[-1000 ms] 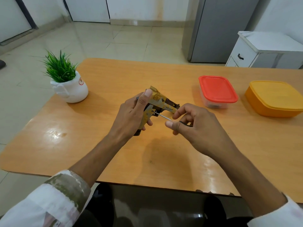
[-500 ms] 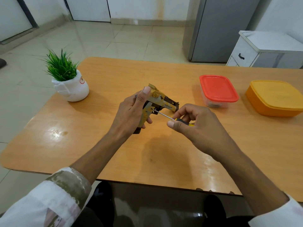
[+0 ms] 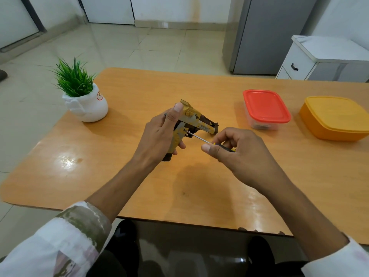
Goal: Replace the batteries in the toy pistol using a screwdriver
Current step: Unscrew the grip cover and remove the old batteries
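A gold and brown toy pistol [image 3: 196, 121] is held above the wooden table [image 3: 119, 156], barrel pointing right. My left hand [image 3: 159, 134] grips its handle, thumb up along the rear of the slide. My right hand [image 3: 237, 154] pinches the black and yellow handle of a small screwdriver [image 3: 199, 137]. Its thin metal shaft runs up-left and the tip sits on a screw in the side of the pistol's grip. Most of the screwdriver handle is hidden inside my fingers.
A white pot with a green plant [image 3: 83, 96] stands at the table's left. A clear box with a red lid [image 3: 265, 107] and a yellow lidded box [image 3: 335, 117] sit at the right. A grey fridge and a white cabinet stand behind the table.
The pistol and screwdriver have stayed together. My right hand's fingers have shifted round the screwdriver handle, showing more of its yellow and black, with the tip kept on the grip screw.
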